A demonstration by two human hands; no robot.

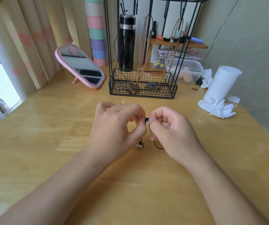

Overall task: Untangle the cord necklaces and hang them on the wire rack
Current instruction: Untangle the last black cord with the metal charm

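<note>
Head view: your left grip point(114, 127) and right grip point(171, 129) both pinch the black cord point(148, 127) at its knot, above the bench point(49, 151). The cord hangs near upright, with the pendant point(140, 145) lowest. Two tan necklaces point(144, 51) hang on the wire rack point(143, 95) behind.

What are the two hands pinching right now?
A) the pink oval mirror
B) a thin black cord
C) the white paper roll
B: the left hand and the right hand both pinch the thin black cord between their fingertips over the yellow wooden table, while the pink oval mirror and the white paper roll stand untouched farther back.
</note>
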